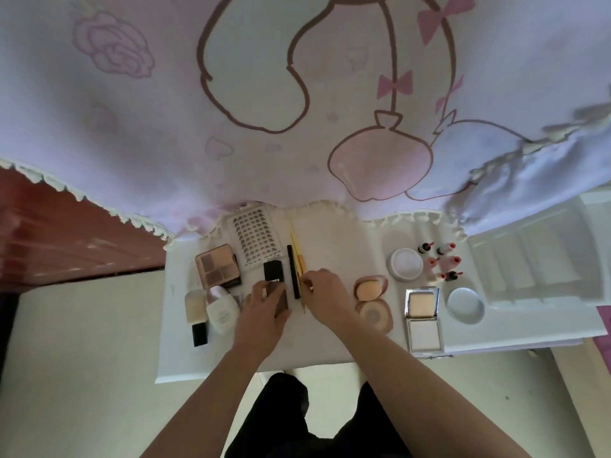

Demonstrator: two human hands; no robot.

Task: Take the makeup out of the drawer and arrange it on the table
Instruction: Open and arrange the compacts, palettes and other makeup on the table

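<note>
The left hand (264, 302) curls round a flat brown rectangular case (281, 300) lying on the white table (330, 342). The right hand (325, 292) pinches a thin yellow stick (298, 262) just beside a long black pencil (293, 276). At 3 o'clock from the hands, an open round peach compact (375, 314) holds a puff, and beyond it an open square silver compact (422, 320) shows pale powder. At 2 o'clock, the white plastic drawer (529, 259) stands open, its dividers showing
</note>
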